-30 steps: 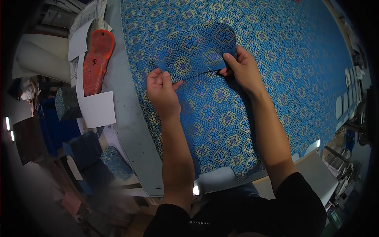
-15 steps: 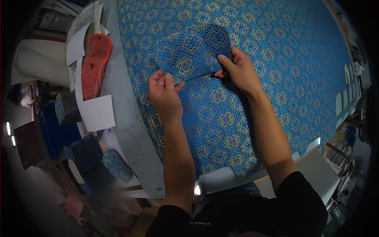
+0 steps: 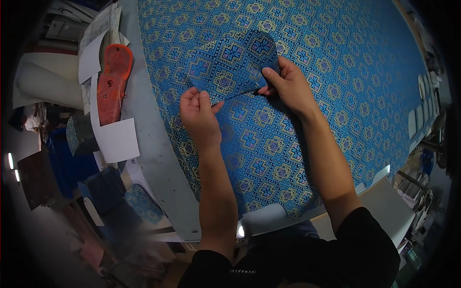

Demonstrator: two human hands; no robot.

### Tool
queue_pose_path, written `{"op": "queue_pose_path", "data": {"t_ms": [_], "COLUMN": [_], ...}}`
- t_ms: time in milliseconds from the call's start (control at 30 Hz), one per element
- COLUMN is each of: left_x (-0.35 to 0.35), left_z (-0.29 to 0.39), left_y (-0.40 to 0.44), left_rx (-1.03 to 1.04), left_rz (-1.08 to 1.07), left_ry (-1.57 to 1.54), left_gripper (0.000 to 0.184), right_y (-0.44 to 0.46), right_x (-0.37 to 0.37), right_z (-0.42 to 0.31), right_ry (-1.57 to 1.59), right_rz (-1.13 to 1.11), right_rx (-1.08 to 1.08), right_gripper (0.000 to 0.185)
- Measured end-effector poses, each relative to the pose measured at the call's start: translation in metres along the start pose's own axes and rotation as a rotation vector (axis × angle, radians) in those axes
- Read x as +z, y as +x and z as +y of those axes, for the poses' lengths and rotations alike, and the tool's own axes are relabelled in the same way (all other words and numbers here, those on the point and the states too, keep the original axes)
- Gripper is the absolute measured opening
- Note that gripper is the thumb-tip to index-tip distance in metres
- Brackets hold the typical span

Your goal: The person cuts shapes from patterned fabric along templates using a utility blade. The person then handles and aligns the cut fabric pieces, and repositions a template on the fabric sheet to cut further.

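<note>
A cut piece of patterned fabric [image 3: 225, 62], blue with yellow and dark geometric motifs and a rounded upper right corner, is held up between my two hands. My left hand [image 3: 200, 115] is closed, pinching the lower left corner between thumb and fingers. On the other side, my right hand [image 3: 292, 89] grips the right edge, thumb on top and fingers partly behind. The near edge shows as a thin dark line stretched between them. Beneath lies a large fabric sheet [image 3: 345, 101] in the same pattern, so the piece's outline partly blends into it.
The sheet covers most of a grey table [image 3: 165, 168]. Orange translucent templates [image 3: 113, 96] and a white paper [image 3: 118, 140] lie along its left side. Folded dark blue fabric [image 3: 106, 188] and a patterned cut piece [image 3: 143, 203] sit at lower left. Pale oval pieces [image 3: 418, 122] line the far right.
Both hands keep their hold on the fabric piece and have barely moved. The view has shifted slightly, with the things at left sitting a little lower.
</note>
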State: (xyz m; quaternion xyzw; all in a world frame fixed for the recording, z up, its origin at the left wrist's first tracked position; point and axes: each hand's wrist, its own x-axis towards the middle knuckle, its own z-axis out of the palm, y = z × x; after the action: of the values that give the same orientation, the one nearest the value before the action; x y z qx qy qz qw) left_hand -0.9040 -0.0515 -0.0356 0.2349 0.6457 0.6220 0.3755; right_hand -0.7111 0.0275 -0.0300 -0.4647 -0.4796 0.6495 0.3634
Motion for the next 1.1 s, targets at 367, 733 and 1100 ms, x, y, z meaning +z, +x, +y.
{"op": "queue_pose_path", "data": {"t_ms": [367,733,1100], "left_x": [0.002,0.0004,-0.0006], "left_z": [0.0014,0.0006,-0.0014], "left_y": [-0.0015,-0.0006,0.0003], "left_rx": [0.019,0.005,-0.004], "left_rz": [0.016,-0.001,-0.001], "left_ry": [0.022,0.0,-0.016], "left_gripper": [0.031,0.032,0.033], "right_y": [0.0,-0.0007,-0.0003], "right_x": [-0.0012,-0.0008,0.0], "right_z": [0.0009,-0.0022,-0.0012], "right_ry": [0.009,0.01,0.008], "right_rz": [-0.005,-0.001,0.013], "right_rx": [-0.007,0.009,0.01], "right_gripper": [0.017,0.016,0.014]}}
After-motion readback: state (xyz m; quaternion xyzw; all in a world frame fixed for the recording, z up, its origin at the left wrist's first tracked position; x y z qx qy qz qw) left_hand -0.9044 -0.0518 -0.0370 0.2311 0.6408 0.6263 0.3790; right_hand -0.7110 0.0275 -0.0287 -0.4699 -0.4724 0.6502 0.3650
